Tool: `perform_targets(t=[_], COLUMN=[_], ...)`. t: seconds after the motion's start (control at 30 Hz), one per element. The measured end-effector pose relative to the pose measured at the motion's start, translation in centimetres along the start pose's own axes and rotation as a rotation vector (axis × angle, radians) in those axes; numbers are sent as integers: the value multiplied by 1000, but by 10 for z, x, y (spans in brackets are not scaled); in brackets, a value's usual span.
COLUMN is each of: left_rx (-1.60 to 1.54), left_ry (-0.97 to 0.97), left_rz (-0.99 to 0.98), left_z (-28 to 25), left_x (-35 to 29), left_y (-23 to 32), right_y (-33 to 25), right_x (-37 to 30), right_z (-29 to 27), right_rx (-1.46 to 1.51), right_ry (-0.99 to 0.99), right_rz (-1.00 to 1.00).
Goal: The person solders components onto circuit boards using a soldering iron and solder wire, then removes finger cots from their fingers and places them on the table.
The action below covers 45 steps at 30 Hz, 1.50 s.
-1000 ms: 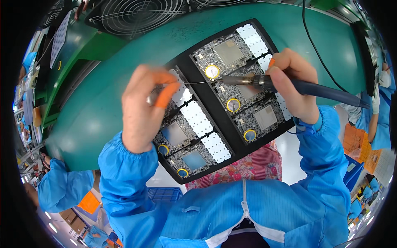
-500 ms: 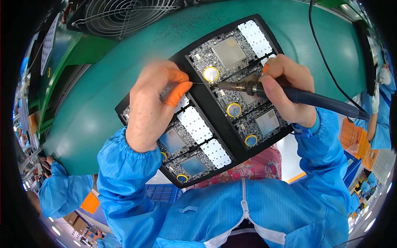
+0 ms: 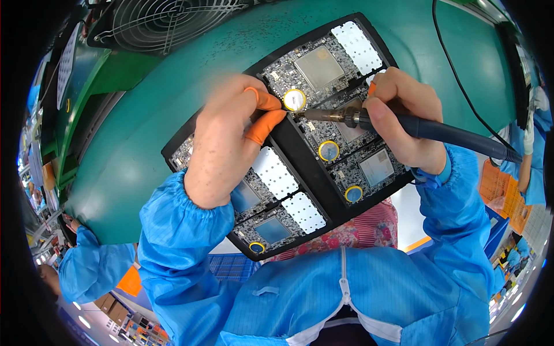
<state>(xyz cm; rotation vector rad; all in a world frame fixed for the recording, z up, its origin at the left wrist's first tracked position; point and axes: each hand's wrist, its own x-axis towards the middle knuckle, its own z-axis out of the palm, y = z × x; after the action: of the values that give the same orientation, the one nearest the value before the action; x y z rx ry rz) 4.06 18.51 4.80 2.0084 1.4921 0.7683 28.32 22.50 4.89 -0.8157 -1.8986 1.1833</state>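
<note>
Left hand point(image 3: 225, 135) is pinching a wire point(image 3: 288, 112), right hand point(image 3: 410, 124) is gripping a soldering iron point(image 3: 461, 136) over circuit boards point(image 3: 311, 130); their black tray point(image 3: 314, 184) is lying on a green table point(image 3: 133, 155), a fan point(image 3: 173, 23) standing beyond, a co-worker point(image 3: 95, 265) showing leftward.

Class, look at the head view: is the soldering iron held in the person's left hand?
No: the right hand grips the soldering iron, while the left hand is apart from its handle.

Green workbench point(image 3: 133, 150), pale floor point(image 3: 407, 216), bright light strips point(image 3: 85, 322), probably cardboard boxes point(image 3: 118, 313) at lower left
</note>
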Motion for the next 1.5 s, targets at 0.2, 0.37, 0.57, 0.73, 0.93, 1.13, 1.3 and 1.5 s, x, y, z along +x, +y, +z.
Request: perform_targets(t=[0.2,0.37,0.57,0.73,0.93,1.13,1.3,1.5], left_rx=[34,96,-261,-27,93,91,104,90], left_ry=[64,197,182,253,277,267,254,258], left_rz=[160,60,-79,1,138,138,170,169], left_z=[3,-17,-26,-9,-2,1,3,4], left_x=[2,-2,-7,-1,5,8,10,12], left_y=[-1,6,-1,-2,1,0,0,3], right_y=[-1,-11,-15,1,11,14,16,17], right_x=[-1,-2,11,30,32,32,31,31], right_z=[1,-9,-22,-14,-10,-8,-7,-6], right_rx=[6,-15,117,222,189,142,136,146], right_ry=[-6,44,64,73,80,79,76,82], right_rz=[16,-16,110,51,-8,3,7,23])
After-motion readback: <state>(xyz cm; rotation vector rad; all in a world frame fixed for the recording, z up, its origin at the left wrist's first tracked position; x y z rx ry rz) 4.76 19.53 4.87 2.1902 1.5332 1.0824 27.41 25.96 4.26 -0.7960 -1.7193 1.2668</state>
